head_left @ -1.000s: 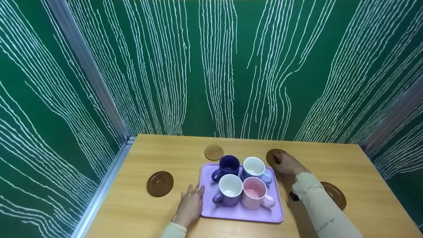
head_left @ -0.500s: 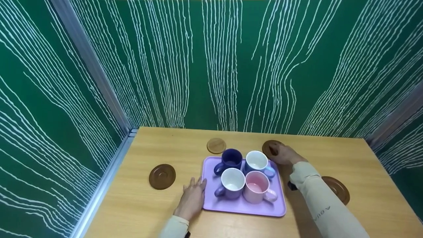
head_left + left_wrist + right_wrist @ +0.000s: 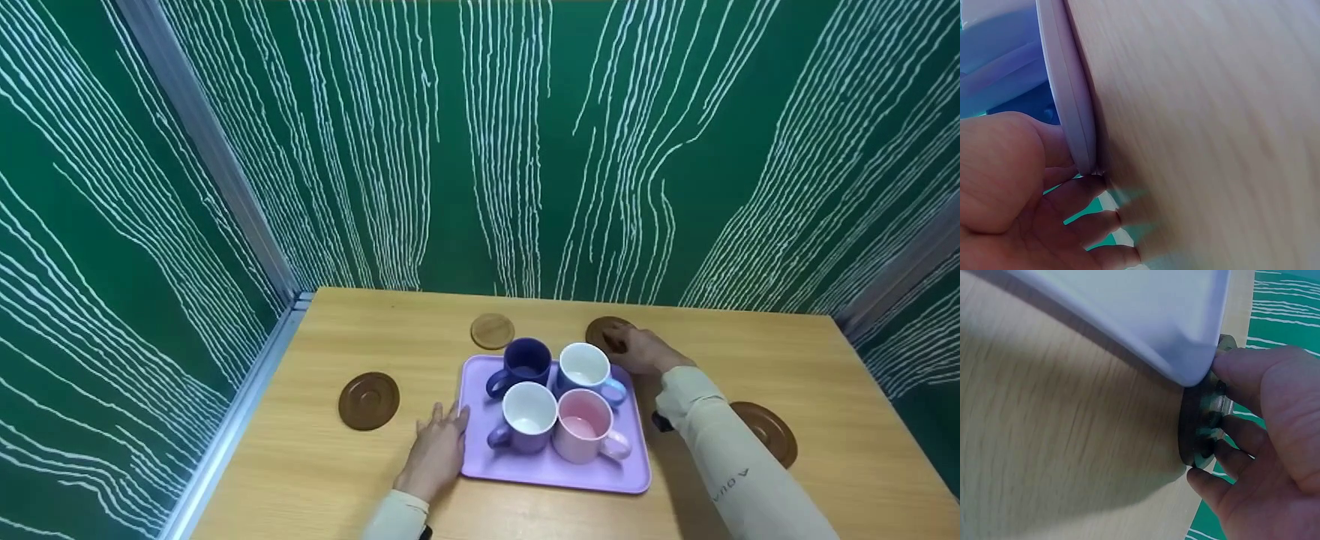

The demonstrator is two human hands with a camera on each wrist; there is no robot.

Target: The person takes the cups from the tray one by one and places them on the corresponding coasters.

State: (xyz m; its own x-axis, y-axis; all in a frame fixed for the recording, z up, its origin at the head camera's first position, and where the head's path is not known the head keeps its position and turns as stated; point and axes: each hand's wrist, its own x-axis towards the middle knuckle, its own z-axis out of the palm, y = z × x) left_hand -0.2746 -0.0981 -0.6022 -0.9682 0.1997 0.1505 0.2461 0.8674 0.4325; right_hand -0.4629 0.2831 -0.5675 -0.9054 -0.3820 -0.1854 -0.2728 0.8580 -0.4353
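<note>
My right hand (image 3: 637,351) pinches the dark coaster (image 3: 604,332) behind the purple tray's (image 3: 551,472) far right corner; my left hand (image 3: 439,450) rests flat, released, against its left edge. Dragging carelessly could catch the tray and jostle the mugs.

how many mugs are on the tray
4, all on the purple tray: dark blue mug back left, light blue mug back right, lilac mug front left, pink mug front right.

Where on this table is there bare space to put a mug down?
Bare wood lies between the left dark coaster and the tray, where the left hand rests, and along the table's far right. It is crowded behind the tray: light coaster, and the right hand on a dark coaster.
</note>
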